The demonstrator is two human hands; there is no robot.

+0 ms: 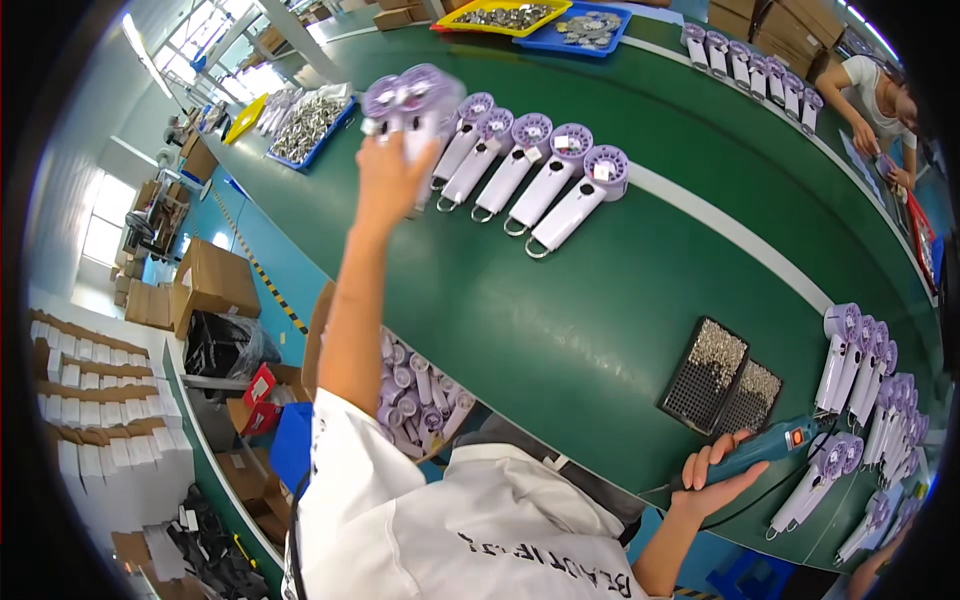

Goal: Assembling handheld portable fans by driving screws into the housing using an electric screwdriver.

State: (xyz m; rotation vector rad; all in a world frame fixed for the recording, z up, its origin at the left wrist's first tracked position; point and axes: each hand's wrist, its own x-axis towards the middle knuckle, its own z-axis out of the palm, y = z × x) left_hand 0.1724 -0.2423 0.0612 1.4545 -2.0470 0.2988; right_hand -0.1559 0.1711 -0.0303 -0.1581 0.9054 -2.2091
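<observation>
While your arms reach out over it, the long green belt table (620,300) lies smooth and flat, with a white stripe running along it. It has lots of open room in the middle, between the row of fans and the black trays. Its near edge curves past your body.

Your left hand (385,185) is up at the far end of the row. It is wrapped around a light purple and white plastic hand fan (410,105) with a round head, and the fan looks blurry. Just beside it lie five more of the same fans (530,175) in a neat row, side by side, each with a round purple head, a white handle and a small ring at the end.

At the right edge, a bunch of the same purple fans (865,400) lies packed close; I cannot count them.

Two black square trays (705,375) full of tiny shiny screws sit near your right hand (715,475). That hand is closed around a blue plastic power screwdriver (770,445), at the table's near edge.

A brown box of purple fan parts (415,395) sits below the table.
</observation>
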